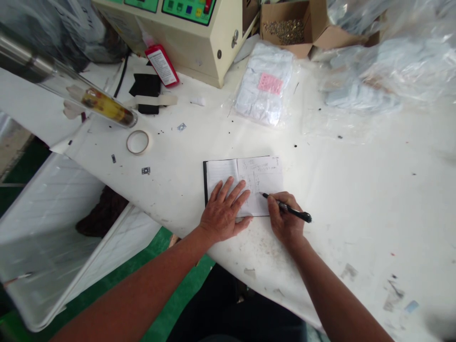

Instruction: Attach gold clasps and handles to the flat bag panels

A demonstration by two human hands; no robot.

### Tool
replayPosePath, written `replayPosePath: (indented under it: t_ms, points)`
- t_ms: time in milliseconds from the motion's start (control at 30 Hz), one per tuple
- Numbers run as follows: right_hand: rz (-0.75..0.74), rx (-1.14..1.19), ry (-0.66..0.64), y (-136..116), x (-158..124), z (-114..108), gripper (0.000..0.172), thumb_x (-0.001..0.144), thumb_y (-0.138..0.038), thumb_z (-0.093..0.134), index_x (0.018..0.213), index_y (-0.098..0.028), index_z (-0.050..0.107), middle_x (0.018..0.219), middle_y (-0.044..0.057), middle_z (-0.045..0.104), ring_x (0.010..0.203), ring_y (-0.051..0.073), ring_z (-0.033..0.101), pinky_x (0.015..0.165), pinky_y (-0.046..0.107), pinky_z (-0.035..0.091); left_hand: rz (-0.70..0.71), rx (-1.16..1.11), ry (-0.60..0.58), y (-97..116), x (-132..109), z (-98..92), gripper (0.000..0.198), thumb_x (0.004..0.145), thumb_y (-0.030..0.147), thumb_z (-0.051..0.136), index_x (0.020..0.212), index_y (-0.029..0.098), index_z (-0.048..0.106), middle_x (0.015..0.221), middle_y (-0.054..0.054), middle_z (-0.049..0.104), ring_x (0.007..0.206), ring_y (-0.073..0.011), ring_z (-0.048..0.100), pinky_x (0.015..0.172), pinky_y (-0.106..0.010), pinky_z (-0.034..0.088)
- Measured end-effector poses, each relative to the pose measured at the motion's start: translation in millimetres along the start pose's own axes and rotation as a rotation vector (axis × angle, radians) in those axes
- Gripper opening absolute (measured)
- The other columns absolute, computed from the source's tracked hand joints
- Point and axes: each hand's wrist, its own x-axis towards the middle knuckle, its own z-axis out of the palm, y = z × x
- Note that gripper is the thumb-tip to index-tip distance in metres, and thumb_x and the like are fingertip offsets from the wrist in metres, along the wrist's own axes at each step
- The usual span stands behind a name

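Observation:
An open notebook (267, 180) with handwriting on its right page lies on the white table (356, 190). My left hand (225, 209) rests flat on the lower part of the notebook, fingers spread, holding nothing. Beside the notebook's lower right edge, my right hand (287, 216) grips a black pen (297, 212). The pen's tip points left and is at the right page, near the written lines. Whether the tip touches the paper cannot be told.
Behind stand a beige machine (192, 47), a bagged white bundle (265, 85) and a cardboard box (288, 45) of small metal parts. At left are a tape roll (137, 142), a glass bottle (103, 104), a red bottle (162, 65) and a white bin (117, 232).

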Motion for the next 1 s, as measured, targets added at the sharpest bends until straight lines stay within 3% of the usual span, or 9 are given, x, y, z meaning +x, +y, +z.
replayPosePath:
  t_ms: [100,200,333,467,633,733,867,933,1000]
  points:
    - [-0.017,0.041,0.013,-3.2,0.3,-2.5,0.014,0.096,-0.011,0.065,0.105,-0.021,0.064,0.093,0.000,0.065,0.083,0.011,0.064,0.076,0.025,0.054,0.000,-0.009,-0.003,0.4,-0.5,-1.7,0.070,0.099,0.061,0.056,0.153,0.018,0.051,0.171,-0.006,0.033,0.162,-0.0368,0.017,0.133,-0.059,0.016]
    - [-0.097,-0.010,-0.002,-12.0,8.5,-6.6,0.033,0.096,-0.011,0.064,0.126,-0.024,0.064,0.110,0.005,0.068,0.099,0.016,0.068,0.086,0.031,0.059,0.001,-0.021,0.009,0.6,-1.1,-4.1,0.068,0.098,0.058,0.058,0.152,0.018,0.052,0.170,-0.007,0.035,0.162,-0.0371,0.018,0.133,-0.059,0.015]
    - [-0.239,-0.312,-0.209,-25.1,26.4,-15.0,0.052,0.102,-0.010,0.049,0.150,-0.029,0.053,0.143,0.011,0.061,0.126,0.026,0.061,0.100,0.047,0.056,-0.001,-0.071,0.037,-0.3,-0.7,-12.2,0.069,0.095,0.052,0.064,0.152,0.016,0.050,0.169,-0.012,0.035,0.161,-0.0368,0.020,0.132,-0.058,0.017]
    - [-0.061,-0.438,-0.165,-27.3,25.4,-27.9,0.050,0.105,-0.023,0.048,0.155,-0.026,0.047,0.150,0.011,0.056,0.135,0.028,0.056,0.108,0.053,0.053,-0.042,-0.144,0.152,-1.2,-7.1,-28.4,0.074,0.096,0.045,0.064,0.157,0.014,0.037,0.166,-0.019,0.037,0.160,-0.0359,0.024,0.130,-0.060,0.022]
    - [0.374,-0.297,-0.129,-26.0,10.1,-24.9,0.074,0.099,-0.064,0.052,0.157,-0.019,0.045,0.141,0.014,0.061,0.126,0.030,0.062,0.105,0.053,0.057,-0.543,-0.171,0.437,-0.2,-36.6,-31.4,0.072,0.099,0.036,0.061,0.160,0.014,0.029,0.158,-0.023,0.043,0.147,-0.0358,0.043,0.119,-0.057,0.041]
    - [0.462,-0.236,-0.145,-30.7,14.5,-11.6,0.086,0.093,-0.073,0.050,0.155,-0.015,0.047,0.141,0.015,0.061,0.130,0.033,0.059,0.113,0.055,0.052,-0.747,-0.317,0.381,-0.2,-47.8,-25.3,0.070,0.093,0.035,0.060,0.154,0.011,0.038,0.143,-0.020,0.056,0.134,-0.0347,0.054,0.114,-0.054,0.046]
    - [0.593,-0.130,-0.120,-33.1,24.1,-6.7,0.094,0.082,-0.079,0.053,0.148,-0.012,0.054,0.141,0.017,0.063,0.131,0.036,0.060,0.118,0.056,0.048,-1.091,-0.599,0.368,-0.9,-38.5,-34.1,0.080,0.081,0.032,0.062,0.154,0.007,0.039,0.148,-0.020,0.053,0.134,-0.0298,0.056,0.117,-0.039,0.044]
    - [0.638,-0.057,-0.118,-29.6,25.0,-9.3,0.091,0.076,-0.078,0.058,0.143,-0.016,0.058,0.139,0.016,0.065,0.125,0.037,0.065,0.114,0.056,0.051,-1.284,-0.763,0.386,-1.4,-30.5,-44.5,0.085,0.076,0.031,0.063,0.153,0.003,0.038,0.146,-0.021,0.054,0.132,-0.0276,0.059,0.111,-0.031,0.047]
    - [0.611,0.008,-0.110,-26.0,24.5,-9.5,0.076,0.068,-0.073,0.065,0.126,-0.024,0.069,0.132,0.014,0.070,0.117,0.039,0.070,0.108,0.057,0.056,-1.304,-0.881,0.374,-0.8,-23.8,-53.2,0.086,0.073,0.029,0.063,0.151,0.002,0.041,0.137,-0.019,0.061,0.129,-0.0264,0.062,0.107,-0.027,0.049]
